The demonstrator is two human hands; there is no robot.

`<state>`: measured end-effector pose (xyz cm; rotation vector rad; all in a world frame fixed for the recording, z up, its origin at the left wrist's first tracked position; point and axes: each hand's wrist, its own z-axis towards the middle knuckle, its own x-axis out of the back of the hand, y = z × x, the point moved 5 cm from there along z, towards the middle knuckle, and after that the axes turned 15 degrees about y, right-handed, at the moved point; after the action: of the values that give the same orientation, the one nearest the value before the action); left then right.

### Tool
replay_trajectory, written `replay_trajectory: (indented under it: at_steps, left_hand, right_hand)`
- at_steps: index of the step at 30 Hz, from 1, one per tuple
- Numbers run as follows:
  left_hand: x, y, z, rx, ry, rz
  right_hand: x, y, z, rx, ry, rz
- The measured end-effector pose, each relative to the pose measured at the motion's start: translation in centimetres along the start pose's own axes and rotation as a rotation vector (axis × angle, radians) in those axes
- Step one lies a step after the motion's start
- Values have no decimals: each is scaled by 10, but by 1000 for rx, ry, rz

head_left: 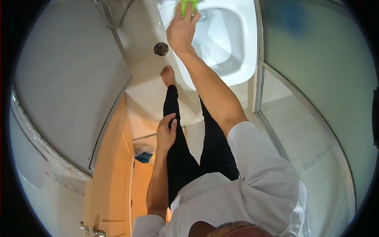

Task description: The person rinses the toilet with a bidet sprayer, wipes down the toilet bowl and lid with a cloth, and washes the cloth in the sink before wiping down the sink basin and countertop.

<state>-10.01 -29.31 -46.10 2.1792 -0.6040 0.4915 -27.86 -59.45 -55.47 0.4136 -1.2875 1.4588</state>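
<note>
My right hand [182,33] reaches to the far left corner of a white sink [246,71], its fingers closed over a bright green cloth-like thing [188,7]. That thing is cut off by the top of the view, and its exact kind is hidden under my fingers. A metal drain [203,15] shows in the basin just right of my fingertips. My left hand [166,133] hangs low in front of my black trouser leg, fingers loosely stretched and thumb apart, with nothing in it.
A dark round floor drain [161,49] lies left of the sink, near my bare foot [167,75]. A metal-framed frosted glass panel [316,59] stands at the right. At the left are a grey panel [71,75] and a wooden door [112,181].
</note>
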Motion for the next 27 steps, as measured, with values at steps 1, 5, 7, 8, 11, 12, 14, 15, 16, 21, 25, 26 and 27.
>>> replay_trajectory:
  at_steps: [1, 5, 7, 8, 11, 12, 14, 15, 16, 21, 25, 26, 27]
  left_hand:
    - [0, -2, 0, 12, -6, 0]
    - [-1, 0, -1, 23, -26, -2]
    - [-5, -8, -2, 33, -30, -24]
    - [-5, -9, -3, 33, -42, -28]
    - [-5, -16, -6, 3, -32, 45]
    - [-7, -20, -6, 4, -38, 43]
    - [-9, -25, -10, -3, -26, 54]
    - [-11, -22, -9, 25, -51, 72]
    - [-15, -22, -10, 26, -59, 78]
    - [-37, -21, -13, 8, -80, 76]
    - [-52, -5, -13, -2, -79, 52]
    - [-57, -3, -13, 26, -82, 24]
    - [-60, -2, -14, 57, -87, -2]
  right_hand:
    - [9, -6, -10, 42, 48, 80]
    - [46, 16, -84, 306, -187, 151]
    - [81, 42, -126, 385, -321, 100]
    - [102, 58, -147, 392, -387, 97]
    - [156, 146, -187, 371, -521, -42]
    - [166, 188, -187, 436, -587, -159]
    - [191, 243, -152, 376, -566, -293]
    - [194, 263, -133, 415, -599, -291]
    - [192, 273, -114, 544, -593, -296]
    - [169, 282, -61, 548, -407, -172]
    - [186, 277, -101, 175, -87, -119]
    - [195, 271, -129, 87, -63, -147]
    - [201, 261, -152, 4, -63, -133]
